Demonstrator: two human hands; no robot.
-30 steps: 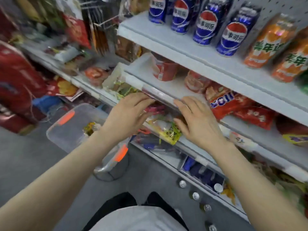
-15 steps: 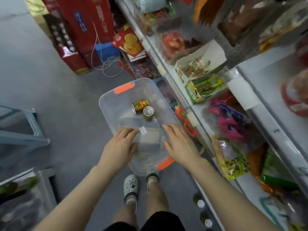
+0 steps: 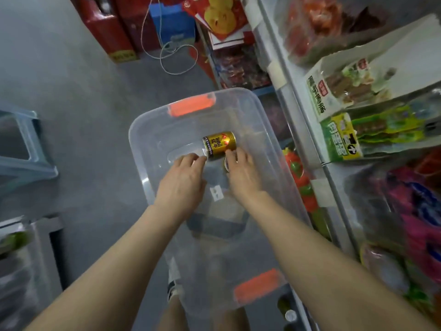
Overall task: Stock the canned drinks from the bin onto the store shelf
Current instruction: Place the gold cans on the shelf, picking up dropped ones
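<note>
Gold can [image 3: 220, 145] lies sideways in the clear bin [image 3: 152, 144], just ahead of both hands; left hand [image 3: 183, 185] touches its end, right hand [image 3: 241, 174] covers a second can [image 3: 226, 164], grips unclear; wrap each body fully before lifting.

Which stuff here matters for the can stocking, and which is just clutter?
Job:
- clear bin
- gold can, on its side in the bin
- second can, mostly under the right hand
- left hand
- shelf

Lying about:
- snack packs
- red cartons
- blue box
- white cord
</note>
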